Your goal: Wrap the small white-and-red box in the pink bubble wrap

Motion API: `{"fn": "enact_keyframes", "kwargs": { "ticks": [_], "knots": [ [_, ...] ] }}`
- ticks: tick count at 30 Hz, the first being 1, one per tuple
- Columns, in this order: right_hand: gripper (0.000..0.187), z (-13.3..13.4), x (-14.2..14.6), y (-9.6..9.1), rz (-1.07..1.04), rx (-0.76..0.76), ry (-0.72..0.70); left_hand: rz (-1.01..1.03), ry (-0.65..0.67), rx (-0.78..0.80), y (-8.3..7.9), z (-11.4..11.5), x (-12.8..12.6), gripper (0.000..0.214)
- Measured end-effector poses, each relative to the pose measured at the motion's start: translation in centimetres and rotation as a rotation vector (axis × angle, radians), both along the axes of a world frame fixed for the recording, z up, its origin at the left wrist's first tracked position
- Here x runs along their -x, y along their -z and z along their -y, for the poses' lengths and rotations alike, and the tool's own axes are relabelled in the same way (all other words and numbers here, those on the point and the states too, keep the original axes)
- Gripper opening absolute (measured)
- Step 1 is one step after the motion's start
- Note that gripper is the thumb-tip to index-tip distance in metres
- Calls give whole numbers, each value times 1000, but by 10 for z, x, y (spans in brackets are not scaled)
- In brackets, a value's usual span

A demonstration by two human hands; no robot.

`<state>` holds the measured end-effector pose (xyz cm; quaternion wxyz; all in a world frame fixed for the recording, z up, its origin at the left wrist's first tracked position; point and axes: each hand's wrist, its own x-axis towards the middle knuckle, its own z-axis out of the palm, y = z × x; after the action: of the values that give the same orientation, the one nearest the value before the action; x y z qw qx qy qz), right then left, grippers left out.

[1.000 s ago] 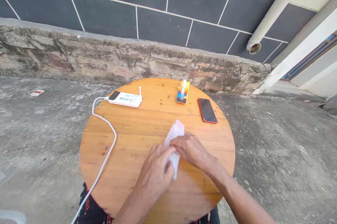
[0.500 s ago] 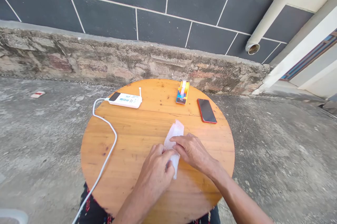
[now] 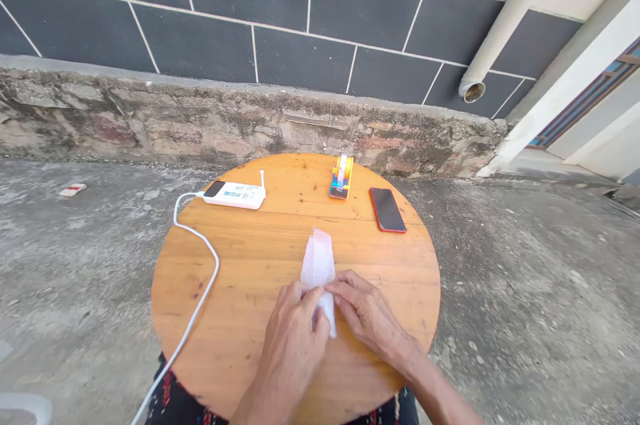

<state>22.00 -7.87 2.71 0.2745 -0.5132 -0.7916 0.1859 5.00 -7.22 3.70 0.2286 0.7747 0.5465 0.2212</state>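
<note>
A narrow folded piece of whitish, translucent plastic wrap [image 3: 319, 255] lies lengthwise on the round wooden table [image 3: 240, 318]. My left hand [image 3: 297, 322] is on its near left part, with fingers bent and closed on the wrap. From the other side, my right hand [image 3: 367, 308] pinches the right edge of the wrap between thumb and forefinger. Both sets of fingertips almost meet over the middle of the piece. Whether anything is inside the folds I cannot tell.
A yellow and blue tape dispenser [image 3: 341, 176] stands at the table's far edge. To its right lies a red-edged phone [image 3: 388, 210]. A white power strip [image 3: 236, 194] sits far left, its white cord [image 3: 213, 278] running over the table's left side.
My right hand has moved toward me, down along the edge of the wrap. The wrap's far end has swung to the left and looks wider. My left hand stays nearly in place.
</note>
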Motion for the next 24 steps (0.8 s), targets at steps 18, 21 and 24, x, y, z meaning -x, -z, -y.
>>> {"fn": "enact_keyframes", "kwargs": {
  "ticks": [18,21,24],
  "knots": [
    [40,7,5,-11,-33,-3,-41,40,6,-70,4,0,3,33],
    [39,5,3,-11,-48,3,-50,53,7,-76,5,0,3,33],
    [36,-2,-2,-10,-68,-43,-47,56,5,-98,7,0,4,32]
  ]
}}
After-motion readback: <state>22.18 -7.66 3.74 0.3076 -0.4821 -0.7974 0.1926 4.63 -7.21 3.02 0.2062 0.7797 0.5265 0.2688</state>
